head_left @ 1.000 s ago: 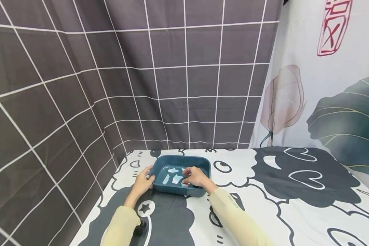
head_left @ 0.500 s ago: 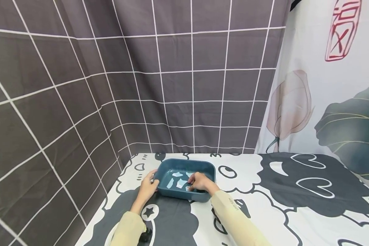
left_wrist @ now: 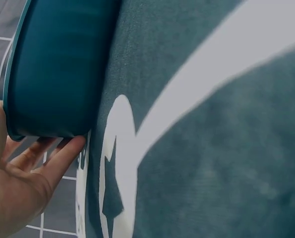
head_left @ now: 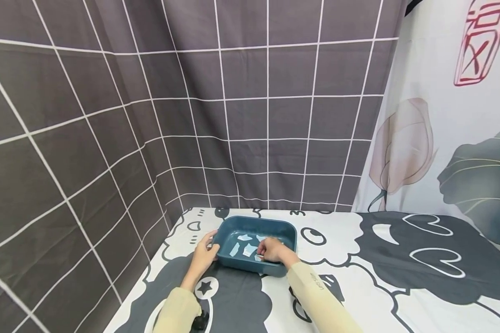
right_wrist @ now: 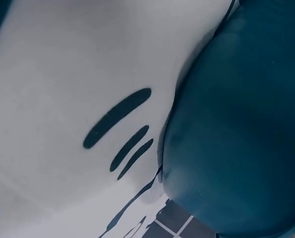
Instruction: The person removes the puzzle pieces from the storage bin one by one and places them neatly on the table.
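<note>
Teal bin (head_left: 246,264), smooth-walled, is sitting between the two hands on the printed cloth (head_left: 241,298). Left hand (head_left: 205,253) is holding its left end: the head view is showing the thumb at the near corner, the fingers running along the end wall. Left wrist view is adding what the head misses: those fingers (left_wrist: 64,157) are bending against the outside of that end wall, a little apart from each other, thumb up by the rim.

Right hand (head_left: 273,250) is reaching inside the bin, fingers curling downward. Tips are hovering over or touching a small pale piece (head_left: 258,258) (can't tell whether they're pinching it). Right wrist view isn't settling it: mostly bin wall is filling the frame, just a sliver of skin showing at the bottom corner. It is showing dark printed dashes (right_wrist: 118,119) on the cloth outside the wall.

More pale pieces are lying flat on the bin floor, only the head view catching them: a jagged one (head_left: 250,250) just left of the right fingertips, a slim one (head_left: 234,249) between that and the left thumb, two more (head_left: 244,237) beyond the fingertips.

Gridded dark curtain (head_left: 246,115) is hanging past both hands.
</note>
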{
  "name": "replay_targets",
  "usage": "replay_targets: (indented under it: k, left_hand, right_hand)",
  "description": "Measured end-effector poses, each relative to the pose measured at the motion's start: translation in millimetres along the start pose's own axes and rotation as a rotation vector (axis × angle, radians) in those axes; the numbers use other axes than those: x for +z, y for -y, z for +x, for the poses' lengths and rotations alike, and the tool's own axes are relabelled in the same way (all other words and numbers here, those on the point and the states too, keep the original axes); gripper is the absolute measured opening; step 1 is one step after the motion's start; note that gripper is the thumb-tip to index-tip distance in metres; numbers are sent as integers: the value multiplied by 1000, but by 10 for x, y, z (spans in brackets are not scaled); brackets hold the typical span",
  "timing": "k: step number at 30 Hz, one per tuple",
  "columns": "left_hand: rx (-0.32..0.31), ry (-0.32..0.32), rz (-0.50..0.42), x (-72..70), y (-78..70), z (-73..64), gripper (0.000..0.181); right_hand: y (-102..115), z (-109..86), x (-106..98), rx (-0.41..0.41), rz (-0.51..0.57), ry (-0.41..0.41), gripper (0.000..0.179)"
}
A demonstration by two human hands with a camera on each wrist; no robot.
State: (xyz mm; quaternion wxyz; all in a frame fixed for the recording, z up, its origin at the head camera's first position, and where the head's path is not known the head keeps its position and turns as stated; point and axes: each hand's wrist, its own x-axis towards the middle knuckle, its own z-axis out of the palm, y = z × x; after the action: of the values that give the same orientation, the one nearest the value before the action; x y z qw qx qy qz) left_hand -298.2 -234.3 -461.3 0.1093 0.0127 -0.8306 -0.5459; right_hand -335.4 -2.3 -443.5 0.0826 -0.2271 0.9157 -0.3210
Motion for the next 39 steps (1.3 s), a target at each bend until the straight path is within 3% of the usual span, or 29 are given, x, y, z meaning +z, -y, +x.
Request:
replay_targets:
  k: [9, 15, 20, 32, 39]
  left_hand:
    - [-12, 16, 10, 15, 14, 29, 50]
    - [-34, -5, 27, -8, 2, 19, 48]
    - [-22, 0, 22, 28, -60, 36, 48]
    - [-14, -12, 22, -3, -39, 27, 45]
    - [-22, -20, 22, -5, -46, 27, 45]
  right_hand:
    - [-1, -56, -9, -19, -12, 32, 12]
    - [-25, -46, -21, -100, 90, 78, 11]
    - [-78, -72, -127, -97, 187, -2, 22]
    - [-13, -220, -428, -126, 225, -130, 31]
    - [-196, -381, -599, -82, 265, -214, 34]
